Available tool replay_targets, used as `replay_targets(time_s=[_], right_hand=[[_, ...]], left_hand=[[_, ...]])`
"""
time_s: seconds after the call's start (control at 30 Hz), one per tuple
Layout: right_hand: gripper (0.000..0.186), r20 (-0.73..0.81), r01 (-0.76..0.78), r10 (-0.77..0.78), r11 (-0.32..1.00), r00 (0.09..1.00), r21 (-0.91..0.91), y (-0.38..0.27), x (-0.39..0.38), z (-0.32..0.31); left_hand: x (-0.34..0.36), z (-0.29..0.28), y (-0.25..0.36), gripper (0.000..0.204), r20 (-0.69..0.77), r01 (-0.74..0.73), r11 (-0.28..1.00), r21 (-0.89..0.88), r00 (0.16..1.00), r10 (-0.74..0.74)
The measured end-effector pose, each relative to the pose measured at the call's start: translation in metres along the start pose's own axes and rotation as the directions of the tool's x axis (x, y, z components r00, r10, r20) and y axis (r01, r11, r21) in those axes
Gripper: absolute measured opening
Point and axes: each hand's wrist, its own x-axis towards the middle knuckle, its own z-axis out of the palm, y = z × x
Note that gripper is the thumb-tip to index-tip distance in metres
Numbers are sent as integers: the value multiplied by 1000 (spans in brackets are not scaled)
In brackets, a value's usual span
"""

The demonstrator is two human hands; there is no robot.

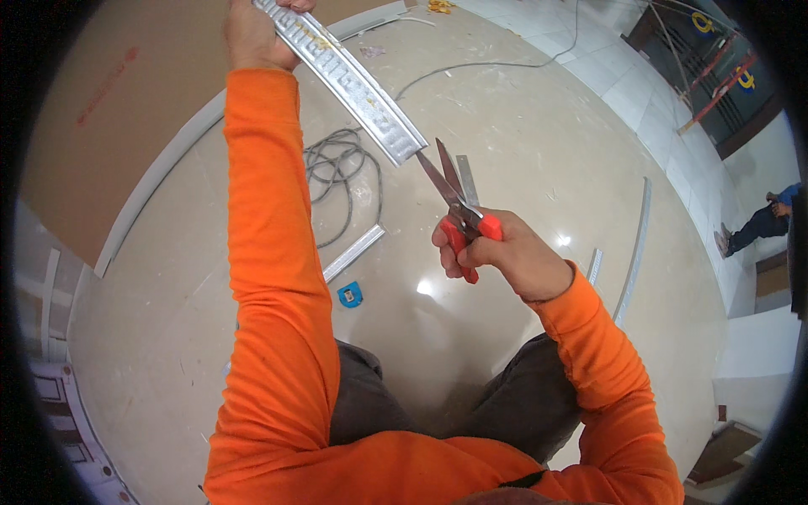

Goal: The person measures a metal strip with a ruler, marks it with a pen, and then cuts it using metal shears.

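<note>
My left hand [261, 38] grips the upper end of a silver, ribbed metal channel [345, 84] that slants down to the right. My right hand [486, 251] is closed round red-handled metal snips [444, 174], whose blades are parted. The lower blade tip is at or beside the channel's lower end; whether it touches I cannot tell. Behind the snips a short steel strip [466, 172] lies on the floor. A blue tape measure [350, 294] and a short metal piece [352, 254] lie between my arms, near a loose grey cable [341, 160].
The glossy beige floor [555, 151] holds long metal strips [635, 248] at the right. A large brown board [126, 168] lies at the upper left. Red scaffolding [715, 93] stands at the upper right; another person's dark-clothed legs [749, 227] show at the right edge.
</note>
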Motion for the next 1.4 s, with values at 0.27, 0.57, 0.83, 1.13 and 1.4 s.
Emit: replay_targets(time_s=[0.27, 0.57, 0.83, 1.13, 1.4], right_hand=[[30, -40, 19, -19, 1000, 999, 17, 0, 0, 1], [23, -22, 59, -57, 992, 998, 108, 6, 1, 3], [25, -25, 83, -81, 993, 996, 90, 10, 3, 5], [22, -57, 72, -68, 994, 996, 80, 9, 3, 9], [18, -66, 60, -58, 998, 996, 31, 8, -1, 11]], left_hand=[[-12, 21, -19, 42, 54, 70, 997, 24, 996, -71], [-14, 25, -30, 36, 80, 143, 990, -5, 987, -142], [-11, 21, -31, 35, 103, 183, 983, -15, 978, -181], [-11, 21, -31, 35, 62, 216, 976, -40, 975, -213], [-12, 23, -30, 34, 90, 209, 977, -46, 975, -204]])
